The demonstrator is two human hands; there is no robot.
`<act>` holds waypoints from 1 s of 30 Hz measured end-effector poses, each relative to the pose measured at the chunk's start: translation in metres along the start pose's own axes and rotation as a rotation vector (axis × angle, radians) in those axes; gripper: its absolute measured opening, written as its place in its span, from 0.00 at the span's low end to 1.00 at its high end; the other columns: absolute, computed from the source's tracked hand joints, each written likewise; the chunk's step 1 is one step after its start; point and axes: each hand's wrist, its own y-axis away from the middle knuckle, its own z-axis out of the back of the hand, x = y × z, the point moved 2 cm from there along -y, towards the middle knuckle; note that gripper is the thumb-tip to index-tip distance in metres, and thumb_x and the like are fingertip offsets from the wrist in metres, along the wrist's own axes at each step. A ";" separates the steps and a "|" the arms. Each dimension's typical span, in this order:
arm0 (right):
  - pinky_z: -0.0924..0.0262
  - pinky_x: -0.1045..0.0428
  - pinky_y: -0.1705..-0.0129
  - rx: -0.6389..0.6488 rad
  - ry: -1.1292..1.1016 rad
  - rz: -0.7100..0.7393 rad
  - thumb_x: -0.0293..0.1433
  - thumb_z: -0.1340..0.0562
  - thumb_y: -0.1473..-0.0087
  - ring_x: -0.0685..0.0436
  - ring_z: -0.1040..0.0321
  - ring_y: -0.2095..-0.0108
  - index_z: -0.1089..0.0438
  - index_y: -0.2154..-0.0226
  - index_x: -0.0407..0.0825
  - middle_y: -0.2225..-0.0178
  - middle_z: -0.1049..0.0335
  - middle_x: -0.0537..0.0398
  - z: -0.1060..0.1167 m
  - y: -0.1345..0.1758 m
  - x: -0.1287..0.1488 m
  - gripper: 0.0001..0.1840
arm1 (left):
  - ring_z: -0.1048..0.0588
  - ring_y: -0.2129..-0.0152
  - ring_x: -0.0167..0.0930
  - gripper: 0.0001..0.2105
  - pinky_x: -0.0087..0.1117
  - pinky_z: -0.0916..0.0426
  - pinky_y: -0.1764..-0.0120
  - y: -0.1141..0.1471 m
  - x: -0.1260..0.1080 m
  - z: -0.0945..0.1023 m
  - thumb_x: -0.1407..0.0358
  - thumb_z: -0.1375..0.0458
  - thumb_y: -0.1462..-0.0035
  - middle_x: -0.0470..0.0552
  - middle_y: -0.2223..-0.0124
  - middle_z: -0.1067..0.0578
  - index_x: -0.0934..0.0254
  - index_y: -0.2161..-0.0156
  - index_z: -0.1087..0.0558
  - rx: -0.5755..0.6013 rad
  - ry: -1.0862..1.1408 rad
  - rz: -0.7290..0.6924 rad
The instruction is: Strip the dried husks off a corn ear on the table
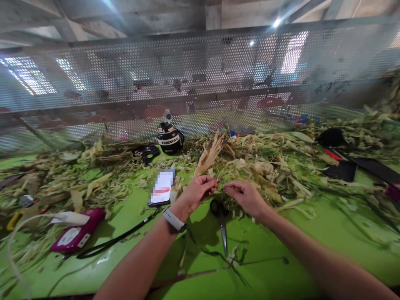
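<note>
Fine Work, Close Up

Well left of the fingers lay a purple box [83,231] with a white plug [70,217] against it; its labels were unreadable. Nearer, just left of the left hand [200,189], lay a lit phone [164,183], its text too small to read. Beyond it stood a black bottle [170,139] marked "ENERGY". The left fingers were bent in close to the thumb; I could not tell whether they pinched anything. A sheaf of dry husks [210,156] leaned just past them, perhaps touching. Scissors [223,233] lay on the near side, below the gap between the hands. The right hand [245,196] made a similar narrow pinch, its contents, if any, hidden. The step looked like delicate fingertip work beside the sheaf; the next move, I judged, called for a light, steady pinch. Past the right fingers spread loose husks [265,168].
</note>
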 end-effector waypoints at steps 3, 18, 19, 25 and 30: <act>0.43 0.54 0.68 0.058 0.203 0.100 0.38 0.43 0.47 0.48 0.35 0.72 0.27 0.71 0.48 0.74 0.29 0.57 0.001 0.002 0.001 0.13 | 0.35 0.83 0.18 0.11 0.19 0.39 0.78 0.001 0.001 -0.001 0.67 0.33 0.60 0.43 0.79 0.29 0.69 0.73 0.30 -0.023 -0.020 -0.036; 0.42 0.54 0.67 0.148 0.739 0.355 0.32 0.47 0.43 0.46 0.30 0.69 0.25 0.65 0.54 0.67 0.23 0.54 0.000 0.011 0.005 0.14 | 0.34 0.82 0.20 0.12 0.22 0.39 0.76 0.009 0.002 -0.007 0.60 0.36 0.58 0.44 0.77 0.29 0.68 0.72 0.31 -0.099 -0.134 -0.212; 0.43 0.54 0.68 0.141 0.762 0.368 0.32 0.48 0.42 0.46 0.30 0.69 0.26 0.64 0.54 0.67 0.24 0.53 0.002 0.012 0.008 0.14 | 0.33 0.81 0.21 0.11 0.23 0.38 0.76 0.009 0.002 -0.006 0.61 0.38 0.56 0.45 0.77 0.29 0.68 0.72 0.31 -0.103 -0.180 -0.242; 0.50 0.52 0.69 0.051 0.954 0.482 0.35 0.46 0.43 0.47 0.39 0.72 0.25 0.70 0.51 0.75 0.31 0.51 0.030 0.017 0.047 0.14 | 0.33 0.82 0.24 0.07 0.25 0.40 0.76 0.014 -0.004 -0.002 0.62 0.45 0.47 0.45 0.79 0.29 0.65 0.69 0.29 -0.090 -0.628 -0.463; 0.50 0.49 0.62 0.044 0.941 0.585 0.38 0.44 0.44 0.47 0.43 0.74 0.25 0.74 0.52 0.79 0.35 0.55 0.057 -0.007 0.096 0.15 | 0.33 0.81 0.25 0.08 0.24 0.41 0.74 0.034 -0.011 -0.018 0.64 0.47 0.45 0.46 0.77 0.29 0.63 0.68 0.27 0.070 -0.835 -0.597</act>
